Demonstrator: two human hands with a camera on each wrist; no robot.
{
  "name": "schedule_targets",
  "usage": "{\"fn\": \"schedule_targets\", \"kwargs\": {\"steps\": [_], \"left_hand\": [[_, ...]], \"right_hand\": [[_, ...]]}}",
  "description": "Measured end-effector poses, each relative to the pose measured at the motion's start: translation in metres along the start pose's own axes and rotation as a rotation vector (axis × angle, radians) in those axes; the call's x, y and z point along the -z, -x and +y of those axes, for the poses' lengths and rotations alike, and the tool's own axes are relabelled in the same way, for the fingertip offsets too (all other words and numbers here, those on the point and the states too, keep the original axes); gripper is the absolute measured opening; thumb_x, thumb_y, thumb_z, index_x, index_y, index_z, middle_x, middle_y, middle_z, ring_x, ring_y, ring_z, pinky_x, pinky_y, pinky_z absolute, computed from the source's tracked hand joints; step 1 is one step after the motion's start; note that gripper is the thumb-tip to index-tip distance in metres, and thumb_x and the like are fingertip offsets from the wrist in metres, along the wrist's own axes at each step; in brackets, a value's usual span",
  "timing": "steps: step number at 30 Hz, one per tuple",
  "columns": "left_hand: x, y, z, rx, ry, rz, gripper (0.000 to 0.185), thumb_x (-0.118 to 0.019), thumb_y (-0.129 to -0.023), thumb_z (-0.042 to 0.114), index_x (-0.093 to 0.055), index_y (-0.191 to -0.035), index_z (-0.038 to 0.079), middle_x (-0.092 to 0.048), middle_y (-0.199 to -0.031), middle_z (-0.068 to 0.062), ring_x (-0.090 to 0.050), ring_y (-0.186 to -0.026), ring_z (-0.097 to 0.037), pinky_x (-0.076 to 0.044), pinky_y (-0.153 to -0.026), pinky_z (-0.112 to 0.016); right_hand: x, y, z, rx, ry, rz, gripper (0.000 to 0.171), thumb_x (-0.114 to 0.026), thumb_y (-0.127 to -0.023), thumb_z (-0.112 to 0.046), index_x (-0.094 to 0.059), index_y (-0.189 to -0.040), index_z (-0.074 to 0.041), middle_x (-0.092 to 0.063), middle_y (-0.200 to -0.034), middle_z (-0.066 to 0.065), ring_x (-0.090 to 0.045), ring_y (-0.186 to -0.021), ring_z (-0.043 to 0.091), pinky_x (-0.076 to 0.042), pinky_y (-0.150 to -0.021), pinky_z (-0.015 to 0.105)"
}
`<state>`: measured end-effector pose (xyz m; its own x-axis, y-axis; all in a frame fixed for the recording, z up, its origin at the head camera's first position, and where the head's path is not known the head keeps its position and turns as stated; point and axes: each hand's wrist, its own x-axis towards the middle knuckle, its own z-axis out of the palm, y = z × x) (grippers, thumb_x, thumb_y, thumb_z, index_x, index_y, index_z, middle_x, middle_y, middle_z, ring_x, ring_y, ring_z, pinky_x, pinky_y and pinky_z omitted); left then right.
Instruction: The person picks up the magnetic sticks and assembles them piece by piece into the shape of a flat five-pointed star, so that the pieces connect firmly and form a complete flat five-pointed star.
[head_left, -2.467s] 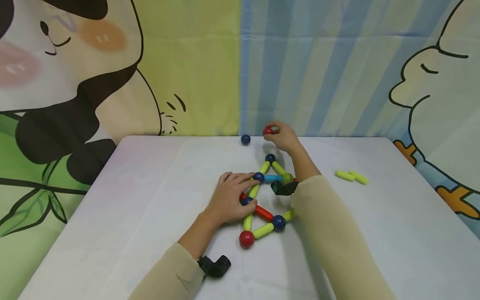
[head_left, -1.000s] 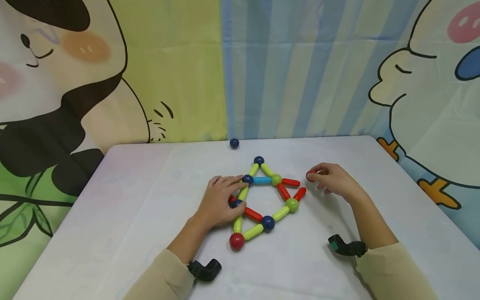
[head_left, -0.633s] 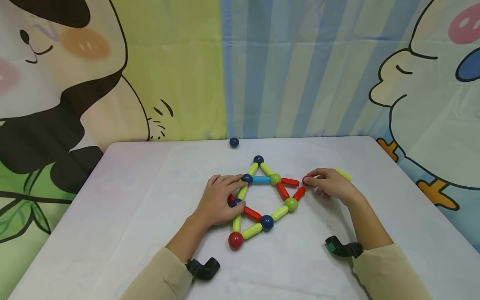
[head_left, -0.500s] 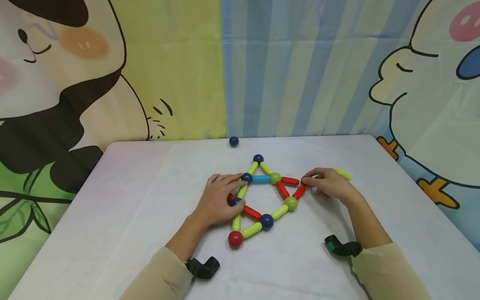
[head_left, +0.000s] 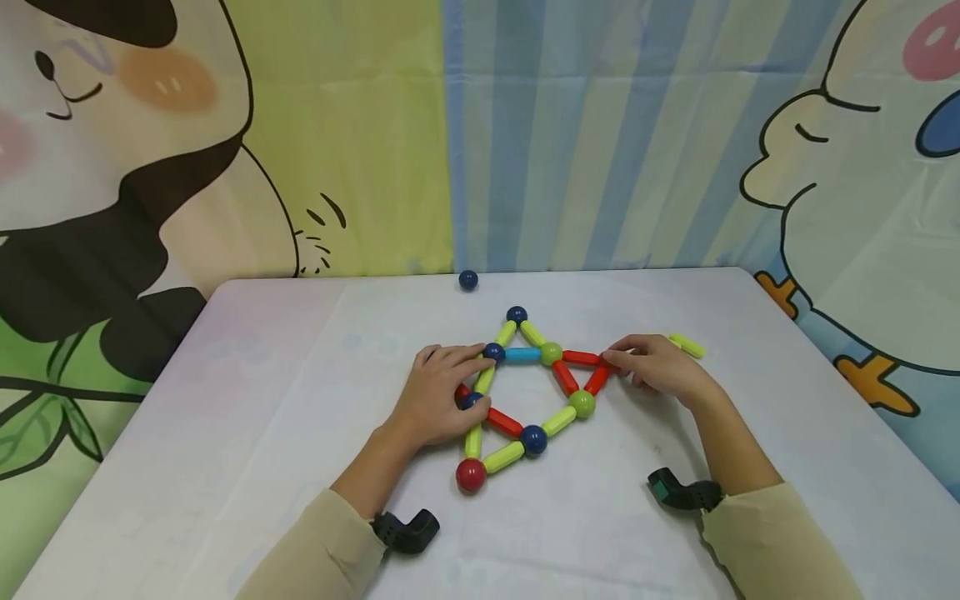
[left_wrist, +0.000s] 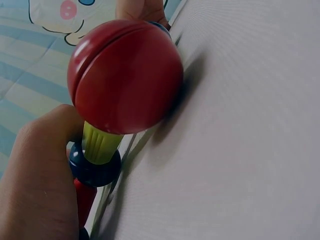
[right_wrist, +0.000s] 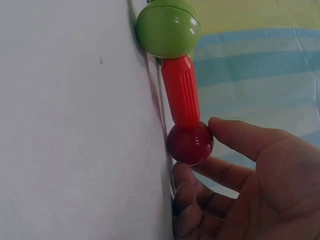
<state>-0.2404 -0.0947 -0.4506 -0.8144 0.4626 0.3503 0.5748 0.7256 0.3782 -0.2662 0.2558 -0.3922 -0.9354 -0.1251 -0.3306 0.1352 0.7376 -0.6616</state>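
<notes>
Right hand [head_left: 660, 371] pinches a red ball [right_wrist: 190, 143] against the red rods [head_left: 596, 379]; left hand [head_left: 438, 400] rests spread on the star [head_left: 525, 400], tabletop [head_left: 262, 400] beneath.

Red ball [right_wrist: 190, 143] joining red rods [head_left: 597, 379]

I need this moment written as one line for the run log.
left hand: rests on star frame | right hand: pinches red ball at red rod | spare blue ball: apart
</notes>
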Motion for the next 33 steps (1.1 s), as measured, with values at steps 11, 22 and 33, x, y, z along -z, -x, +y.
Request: {"fn": "schedule_targets", "kwargs": {"steps": [11,22,33], "left_hand": [[0.003,0.000,0.002,0.002,-0.007,-0.003,0.054,-0.060,-0.089,0.045,-0.067,-0.138,0.022,-0.057,-0.152,-0.002,-0.052,-0.139,-0.025,-0.030,-0.119,-0.059],[0.005,0.001,0.006,0.018,-0.101,0.064,0.051,-0.057,-0.091,0.043,-0.068,-0.135,0.020,-0.066,-0.142,-0.002,-0.059,-0.131,-0.025,-0.035,-0.115,-0.060],[0.006,-0.001,0.013,0.051,-0.125,0.075,0.053,-0.055,-0.095,0.039,-0.064,-0.141,0.016,-0.056,-0.153,-0.008,-0.056,-0.138,-0.029,-0.043,-0.114,-0.052]], "right_hand": [[0.001,-0.001,0.001,0.006,-0.047,0.003,0.051,-0.062,-0.102,-0.041,-0.060,-0.137,-0.004,-0.062,-0.093,0.008,-0.054,-0.075,0.020,-0.047,-0.064,0.029],[-0.008,-0.004,-0.003,0.052,-0.134,0.003,0.066,-0.067,-0.099,-0.033,-0.039,-0.153,-0.009,-0.062,-0.120,0.018,-0.065,-0.091,0.024,-0.059,-0.077,0.029],[-0.019,-0.004,-0.006,0.245,-0.003,-0.066,0.085,-0.080,-0.088,-0.034,-0.034,-0.157,-0.018,-0.048,-0.145,0.022,-0.059,-0.103,0.030,-0.056,-0.078,0.032]]}}
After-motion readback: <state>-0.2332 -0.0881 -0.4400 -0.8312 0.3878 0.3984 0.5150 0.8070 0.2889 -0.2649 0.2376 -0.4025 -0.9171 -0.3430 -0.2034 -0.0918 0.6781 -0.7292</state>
